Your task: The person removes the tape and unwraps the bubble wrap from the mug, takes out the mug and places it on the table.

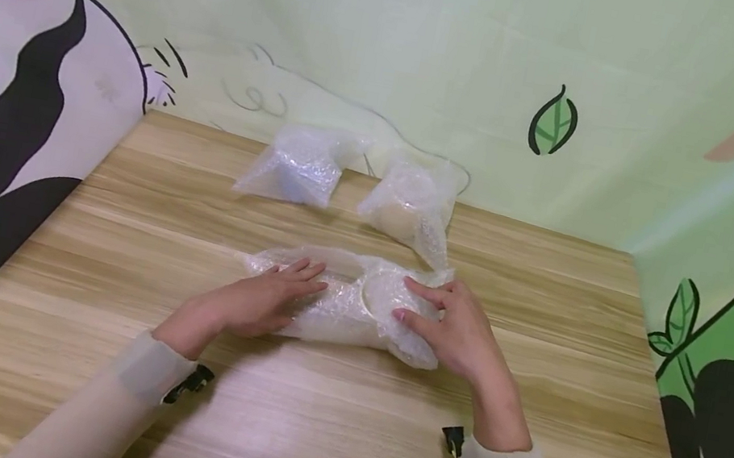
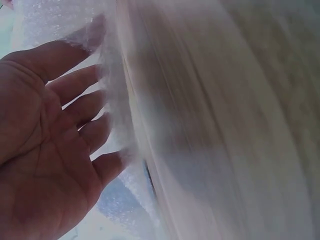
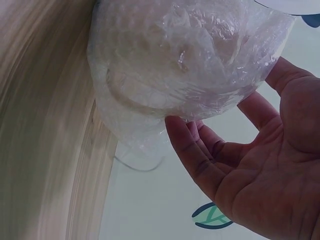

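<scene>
A bubble-wrapped bundle [image 1: 336, 320] lies across the table in front of me. At its right end is a rounded wrapped piece [image 1: 389, 290] with a pale curved rim showing through the plastic. My left hand [image 1: 255, 299] rests on the bundle's left part, fingers spread and nearly straight. Its fingertips touch the bubble wrap [image 2: 112, 100] in the left wrist view. With thumb and fingers my right hand [image 1: 467, 330] grips the rounded end. The right wrist view shows those fingers bent against the wrap [image 3: 175, 60]. What lies inside is blurred by the plastic.
Two more bubble-wrapped packages stand behind the bundle: one with something bluish inside [image 1: 296, 171], the other with something beige [image 1: 408, 204]. The wooden table [image 1: 547, 293] ends at a pale green printed wall [image 1: 429, 43] behind.
</scene>
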Available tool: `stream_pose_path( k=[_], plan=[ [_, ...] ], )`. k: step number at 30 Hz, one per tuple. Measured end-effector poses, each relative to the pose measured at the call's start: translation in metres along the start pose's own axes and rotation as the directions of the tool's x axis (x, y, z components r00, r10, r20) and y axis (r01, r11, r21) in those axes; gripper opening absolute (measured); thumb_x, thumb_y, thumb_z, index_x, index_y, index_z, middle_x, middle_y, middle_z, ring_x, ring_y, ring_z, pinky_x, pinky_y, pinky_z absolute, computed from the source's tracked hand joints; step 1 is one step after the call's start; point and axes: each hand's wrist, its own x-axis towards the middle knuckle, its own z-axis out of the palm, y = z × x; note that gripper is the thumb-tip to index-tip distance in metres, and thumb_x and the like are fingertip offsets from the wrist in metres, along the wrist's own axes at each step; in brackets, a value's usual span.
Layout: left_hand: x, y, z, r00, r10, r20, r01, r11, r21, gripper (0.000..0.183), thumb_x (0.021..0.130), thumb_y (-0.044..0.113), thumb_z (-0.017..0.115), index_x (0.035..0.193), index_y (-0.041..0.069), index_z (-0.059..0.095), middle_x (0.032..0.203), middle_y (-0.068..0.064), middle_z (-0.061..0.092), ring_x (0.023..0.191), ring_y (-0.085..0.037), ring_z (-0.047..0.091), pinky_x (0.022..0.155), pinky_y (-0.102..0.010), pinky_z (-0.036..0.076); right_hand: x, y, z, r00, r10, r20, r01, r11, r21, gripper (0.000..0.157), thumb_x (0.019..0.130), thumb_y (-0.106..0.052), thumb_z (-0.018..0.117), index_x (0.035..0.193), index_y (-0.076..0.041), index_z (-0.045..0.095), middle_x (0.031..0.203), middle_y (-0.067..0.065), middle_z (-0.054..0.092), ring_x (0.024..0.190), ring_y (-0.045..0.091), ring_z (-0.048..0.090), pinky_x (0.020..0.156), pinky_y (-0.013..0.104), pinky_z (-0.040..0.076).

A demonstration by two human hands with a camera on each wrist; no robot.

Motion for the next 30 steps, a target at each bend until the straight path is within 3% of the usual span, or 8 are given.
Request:
stream_pose_path(
  k=[3, 10, 14, 30],
  plan=[
    [-0.002, -0.003, -0.001, 1.0, 0.005, 0.017, -0.004, 0.999, -0.031, 0.069, 0.094, 0.001, 0.065, 0.158, 0.003, 0.04, 0.172, -0.02, 0.018, 0.159, -0.044, 0.013, 0.123, -0.07, 0.019, 0.0, -0.001, 0.0, 1.0, 0.004, 0.005, -0.004, 1.0, 0.004, 0.053, 0.089, -0.036, 0.082, 0.139, -0.025, 0.067, 0.108, 0.011, 0.057, 0.085, 0.023, 0.045, 0.07, 0.032, 0.039],
    [-0.005, -0.011, -0.001, 0.998, -0.005, 0.055, 0.01, 0.994, -0.105, 0.068, 0.096, 0.0, 0.062, 0.159, 0.006, 0.038, 0.174, -0.015, 0.014, 0.161, -0.039, 0.01, 0.128, -0.059, 0.015, -0.001, -0.001, 0.001, 1.0, 0.0, 0.008, 0.0, 1.0, -0.001, 0.054, 0.089, -0.035, 0.082, 0.14, -0.025, 0.066, 0.109, 0.011, 0.057, 0.086, 0.023, 0.046, 0.071, 0.032, 0.04],
    [-0.005, -0.011, 0.0, 0.998, -0.016, 0.066, 0.024, 0.992, -0.125, 0.069, 0.096, -0.001, 0.061, 0.16, 0.007, 0.038, 0.174, -0.014, 0.013, 0.161, -0.039, 0.01, 0.128, -0.062, 0.014, 0.0, -0.001, 0.001, 1.0, -0.001, 0.008, 0.001, 1.0, -0.006, 0.054, 0.089, -0.035, 0.082, 0.139, -0.025, 0.066, 0.109, 0.011, 0.057, 0.087, 0.023, 0.047, 0.071, 0.031, 0.04],
    [-0.002, -0.007, -0.002, 0.994, -0.061, 0.086, 0.068, 0.995, -0.078, 0.073, 0.093, -0.003, 0.062, 0.16, 0.007, 0.036, 0.173, -0.013, 0.016, 0.16, -0.039, 0.015, 0.127, -0.063, 0.016, -0.002, -0.003, 0.0, 1.0, -0.029, 0.007, 0.029, 0.999, -0.022, 0.053, 0.091, -0.036, 0.08, 0.141, -0.024, 0.065, 0.108, 0.01, 0.057, 0.095, 0.024, 0.053, 0.075, 0.031, 0.042]
  ],
)
